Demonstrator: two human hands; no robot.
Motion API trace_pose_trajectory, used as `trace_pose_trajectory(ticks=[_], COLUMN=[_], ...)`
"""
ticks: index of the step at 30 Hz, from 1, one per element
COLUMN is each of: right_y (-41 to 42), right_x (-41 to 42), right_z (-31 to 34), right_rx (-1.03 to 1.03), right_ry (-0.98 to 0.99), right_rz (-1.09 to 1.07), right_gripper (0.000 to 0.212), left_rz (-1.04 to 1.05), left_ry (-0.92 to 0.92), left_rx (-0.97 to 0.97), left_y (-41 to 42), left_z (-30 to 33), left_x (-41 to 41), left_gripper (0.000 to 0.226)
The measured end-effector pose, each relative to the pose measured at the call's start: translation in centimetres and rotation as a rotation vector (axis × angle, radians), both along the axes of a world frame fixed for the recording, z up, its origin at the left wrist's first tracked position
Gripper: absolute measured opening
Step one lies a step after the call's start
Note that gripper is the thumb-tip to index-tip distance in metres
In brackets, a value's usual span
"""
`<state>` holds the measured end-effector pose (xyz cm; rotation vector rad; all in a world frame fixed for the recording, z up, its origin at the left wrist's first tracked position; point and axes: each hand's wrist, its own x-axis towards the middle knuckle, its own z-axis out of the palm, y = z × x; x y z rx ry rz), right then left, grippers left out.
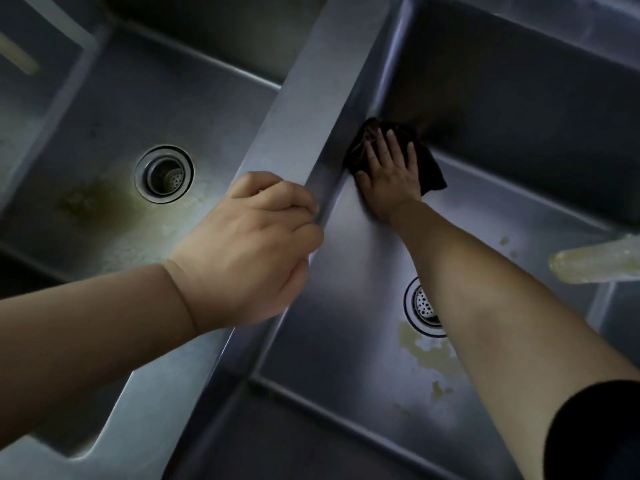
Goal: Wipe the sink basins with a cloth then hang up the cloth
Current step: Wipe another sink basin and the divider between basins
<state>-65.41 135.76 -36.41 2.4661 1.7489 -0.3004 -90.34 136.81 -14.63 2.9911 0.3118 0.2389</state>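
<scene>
A dark brown cloth (429,169) lies pressed into the far left corner of the right steel basin (502,209). My right hand (389,174) lies flat on the cloth with fingers spread, arm reaching down into the basin. My left hand (256,244) is curled over the steel divider (311,109) between the two basins, gripping its edge. The left basin (114,109) lies to the left of the divider, with brownish stains near its drain (163,173).
The right basin's drain (420,304) is partly hidden by my right forearm, with yellowish stains beside it. A pale, blurred spout-like object (595,263) juts in from the right edge. A pale bar (20,58) shows at the top left.
</scene>
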Motion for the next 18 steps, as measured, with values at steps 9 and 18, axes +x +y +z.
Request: trace_pose_trajectory(ticks=[9,18], right_y=[-9.4,-17.8], right_x=[-13.3,-23.4], right_z=[0.7,1.4], right_rx=[0.007,-0.123], right_ry=[0.098,0.342], right_rz=[0.029,0.206], right_gripper=[0.064,0.058], left_rz=[-0.002,-0.023], left_ry=[0.022,0.027], left_rx=[0.033,0.092], left_y=[-0.6,-0.7], left_z=[0.6,0.1], left_x=[-0.1,-0.4], left_gripper=[0.02,0.018])
